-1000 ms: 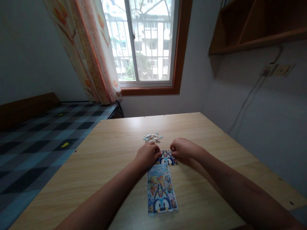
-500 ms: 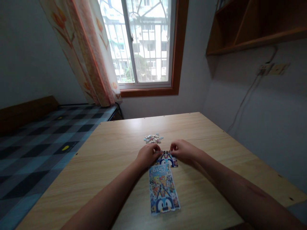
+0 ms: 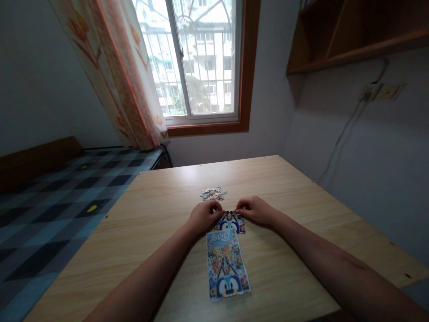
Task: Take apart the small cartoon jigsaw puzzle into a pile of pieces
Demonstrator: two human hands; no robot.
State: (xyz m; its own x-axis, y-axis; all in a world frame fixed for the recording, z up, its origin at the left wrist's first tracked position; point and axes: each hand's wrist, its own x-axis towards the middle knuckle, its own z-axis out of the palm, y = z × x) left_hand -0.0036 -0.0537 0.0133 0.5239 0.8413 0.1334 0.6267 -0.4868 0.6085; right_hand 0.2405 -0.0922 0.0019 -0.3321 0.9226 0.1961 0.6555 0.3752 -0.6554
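Observation:
A partly joined jigsaw [image 3: 227, 259] with a blue cartoon dog picture lies on the wooden table [image 3: 150, 232], running from the near edge toward the middle. My left hand [image 3: 203, 216] rests at the jigsaw's far left corner, fingers curled and pinched at its top edge. My right hand [image 3: 254, 210] mirrors it at the far right corner, fingers also curled onto the edge. Whether either hand grips a loose piece is too small to tell. A small heap of loose pieces [image 3: 213, 193] lies just beyond both hands.
The table's right side stands near a wall with a socket and cable [image 3: 368, 94]. A bed with a checked cover [image 3: 60, 201] sits left of the table. Beyond are a window [image 3: 197, 58], a curtain [image 3: 114, 76] and a wooden shelf [image 3: 351, 36].
Both hands have stayed at the jigsaw's far end, closing in slightly toward each other at its top edge. The view has shifted a little.

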